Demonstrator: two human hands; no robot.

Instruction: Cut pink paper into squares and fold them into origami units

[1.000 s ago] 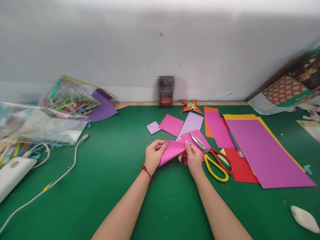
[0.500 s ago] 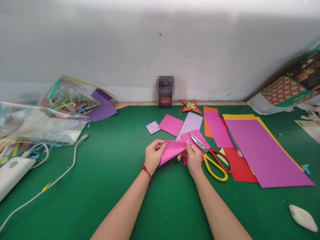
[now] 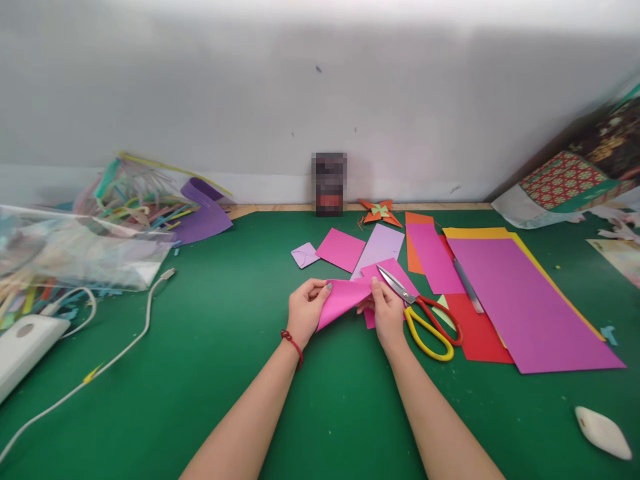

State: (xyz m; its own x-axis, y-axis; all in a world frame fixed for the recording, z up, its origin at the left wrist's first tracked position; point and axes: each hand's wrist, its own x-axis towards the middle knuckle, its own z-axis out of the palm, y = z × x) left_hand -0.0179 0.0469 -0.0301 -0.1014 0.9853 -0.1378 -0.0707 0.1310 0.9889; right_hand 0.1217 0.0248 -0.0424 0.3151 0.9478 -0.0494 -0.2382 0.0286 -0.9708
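Observation:
A folded pink sheet of paper [image 3: 343,303] is held up between both hands, just above the green table. My left hand [image 3: 306,305], with a red cord bracelet at the wrist, pinches its left corner between thumb and fingers. At its right corner, my right hand [image 3: 387,308] is closed on the paper, thumb on top and fingers partly hidden beneath. Right beside that hand lie the scissors [image 3: 410,300], with one red and one yellow handle and closed blades, resting on more pink paper [image 3: 395,270]. Beyond the hands are a pink square [image 3: 341,250] and a lilac strip [image 3: 379,248].
At the right lie a large purple sheet [image 3: 530,307], red paper [image 3: 487,340], a pen [image 3: 469,285] and a white mouse-shaped object [image 3: 603,432]. An orange paper star [image 3: 379,211] sits by the wall. On the left are paper strips [image 3: 145,210], a white power bank [image 3: 31,347] and its cable [image 3: 147,320].
Both hands keep hold of the pink paper, which has tilted very slightly. The whole view has shifted by a few pixels; nothing else has visibly moved.

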